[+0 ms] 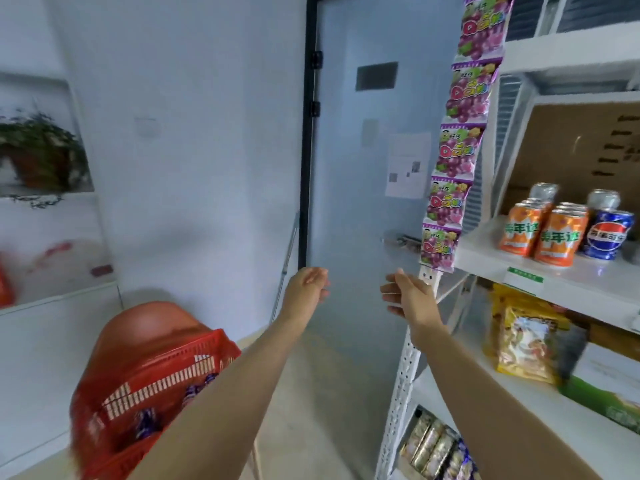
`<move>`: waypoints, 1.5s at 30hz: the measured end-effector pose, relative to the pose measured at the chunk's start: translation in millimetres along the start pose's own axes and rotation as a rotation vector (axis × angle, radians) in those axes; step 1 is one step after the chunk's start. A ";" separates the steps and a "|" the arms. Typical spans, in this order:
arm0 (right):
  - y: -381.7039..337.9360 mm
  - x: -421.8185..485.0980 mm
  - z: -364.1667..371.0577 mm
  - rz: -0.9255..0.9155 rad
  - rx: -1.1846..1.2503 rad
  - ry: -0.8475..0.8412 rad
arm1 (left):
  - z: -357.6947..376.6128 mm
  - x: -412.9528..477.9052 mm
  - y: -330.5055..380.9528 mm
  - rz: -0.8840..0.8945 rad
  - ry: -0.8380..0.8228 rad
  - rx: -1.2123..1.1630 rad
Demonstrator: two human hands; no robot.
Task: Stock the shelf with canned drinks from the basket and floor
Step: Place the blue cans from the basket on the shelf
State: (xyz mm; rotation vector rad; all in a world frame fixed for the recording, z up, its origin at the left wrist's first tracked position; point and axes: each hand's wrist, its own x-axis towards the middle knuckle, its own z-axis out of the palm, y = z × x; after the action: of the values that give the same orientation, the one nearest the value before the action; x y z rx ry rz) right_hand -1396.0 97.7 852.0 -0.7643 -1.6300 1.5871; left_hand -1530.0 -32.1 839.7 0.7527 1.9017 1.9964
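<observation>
While both arms are stretched forward at mid-frame, nothing is held in either hand. At far left a potted-plant picture (41,150) is seen on the wall above a white cabinet (52,358). Lower down, a red plastic basket (156,375) is seen tilted and blurred, w/ a few purple-wrapped items (145,424) inside; what they are can't be told. A reddish-brown domed object (152,320) is partly hidden behind the basket's far rim. The left hand (308,284) is held out empty, fingers loosely curled, in front of a frosted-glass door (346,220) w/ a black frame. The right hand (410,297) is raised near it, not touching it, also empty, fingers relaxed and pointed toward the left hand. A paper notice (407,164) is stuck on the door. A hanging strip of purple grape-candy pkts (457,140) is fixed at the front-left upright of the white shelf unit (568,282), its lower end just above the right hand. On the middle shelf board the canned drinks are lined up: orange soda cans (540,237) at front left, a blue Pepsi can (606,237) just beside them on the right, and silver can tops (543,190) behind. A cardboard box (588,143) is stood at the back of that shelf. On the shelf below, yellow snack bags (526,341) and a green carton (606,400) are seen; at the btm, small wrapped packs (436,445) are stacked side by side
</observation>
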 end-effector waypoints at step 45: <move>417.2 138.7 573.7 0.669 -0.460 -0.910 | -448.1 158.3 -414.7 -0.927 0.726 0.108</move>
State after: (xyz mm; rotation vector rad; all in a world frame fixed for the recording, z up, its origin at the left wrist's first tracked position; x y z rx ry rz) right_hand -1976.5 -85.7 462.5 -0.9529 -2.6466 2.2598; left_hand -1966.9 -283.7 460.7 -0.8500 2.1028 1.6046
